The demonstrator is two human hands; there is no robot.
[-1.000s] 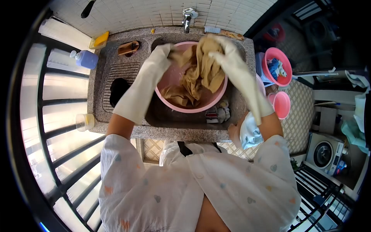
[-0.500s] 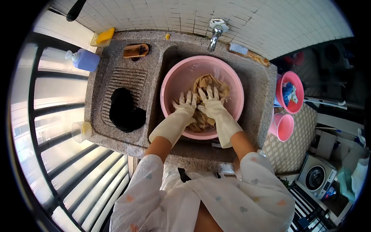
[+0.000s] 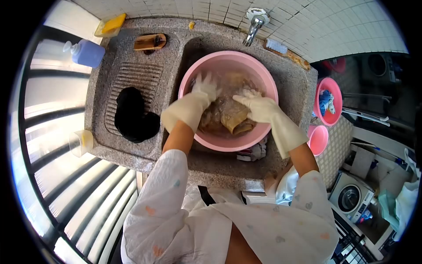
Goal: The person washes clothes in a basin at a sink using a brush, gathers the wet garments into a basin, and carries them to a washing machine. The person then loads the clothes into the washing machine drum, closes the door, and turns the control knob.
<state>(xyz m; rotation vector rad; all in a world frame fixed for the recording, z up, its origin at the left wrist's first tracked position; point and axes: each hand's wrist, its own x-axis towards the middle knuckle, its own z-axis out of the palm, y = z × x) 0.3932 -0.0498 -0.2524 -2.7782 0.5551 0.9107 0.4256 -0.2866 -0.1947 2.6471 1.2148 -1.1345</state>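
one tan cloth (image 3: 237, 119) lies bunched in one pink basin (image 3: 228, 53), partly under cloudy water, and over my feed i make out two hands in there with it. the left hand (image 3: 205, 88) reaches in across the left rim, wrist bent, fingers apart and pointing away from the body; the water blurs them for me. the right hand (image 3: 254, 104) comes in over the right rim, fingers turned leftward beside the cloth, and from here i cannot tell whether they are clamped on it. both wear pale gloves (image 3: 285, 131), two in all, with wide cuffs reaching up the forearms; two white patterned sleeves (image 3: 156, 193) follow, both elbows bent.

the basin sits in one grey stone sink (image 3: 292, 83), with one small bundle of fabric (image 3: 252, 152) partly tucked under its near rim. to the left i count one black item (image 3: 136, 119) on the ribbed board (image 3: 140, 72), one brown wooden brush (image 3: 149, 42), one lilac pump bottle (image 3: 89, 53), one yellow sponge (image 3: 114, 23) in a dish, and one clear cup (image 3: 81, 143). at the back are one tap (image 3: 254, 31) and one pale-bristled brush (image 3: 276, 46). off to the right stand two pink buckets (image 3: 318, 140), the farther holding blue and white cloths (image 3: 326, 102), and farther off, one washing machine (image 3: 350, 198).
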